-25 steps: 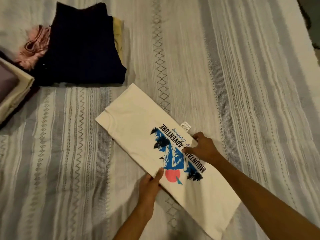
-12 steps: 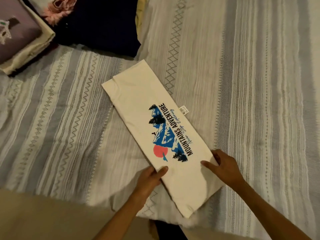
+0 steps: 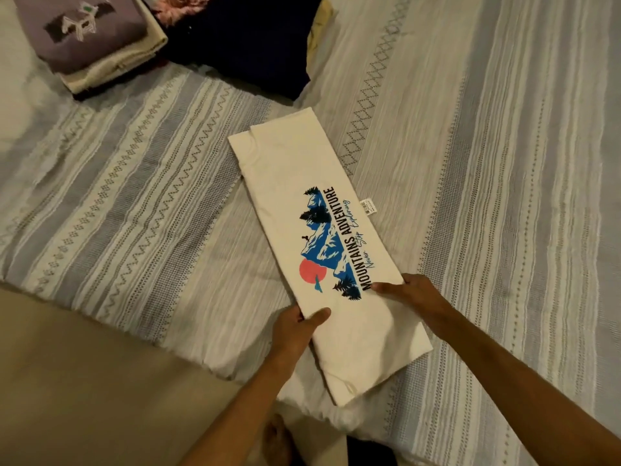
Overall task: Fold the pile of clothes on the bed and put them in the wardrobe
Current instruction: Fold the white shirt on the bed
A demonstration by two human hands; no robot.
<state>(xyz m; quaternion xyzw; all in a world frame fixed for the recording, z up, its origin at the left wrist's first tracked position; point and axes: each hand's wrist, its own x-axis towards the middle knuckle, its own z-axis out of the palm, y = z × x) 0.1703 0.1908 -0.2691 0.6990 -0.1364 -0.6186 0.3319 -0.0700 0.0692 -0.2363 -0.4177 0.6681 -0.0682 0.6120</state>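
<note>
A cream T-shirt (image 3: 289, 169) with a blue mountain print and the words "Mountains Adventure" lies on the bed, folded into a long narrow strip that runs diagonally. A paper tag (image 3: 367, 206) sticks out at its right edge. My left hand (image 3: 297, 329) grips the strip's left edge, thumb on top and fingers underneath. My right hand (image 3: 415, 292) holds the right edge at the same level, thumb lying on the fabric just below the print.
The striped grey-and-white bedspread (image 3: 487, 163) covers the bed. At the top left sit a folded stack with a mauve shirt (image 3: 80, 31) on top, a dark navy folded garment (image 3: 248, 42) and a pink cloth (image 3: 181, 8). The beige floor (image 3: 84, 381) is at lower left.
The view has shifted toward the bed's near edge. Both hands slid down the strip from beside the print, and each now holds an edge just below it.
</note>
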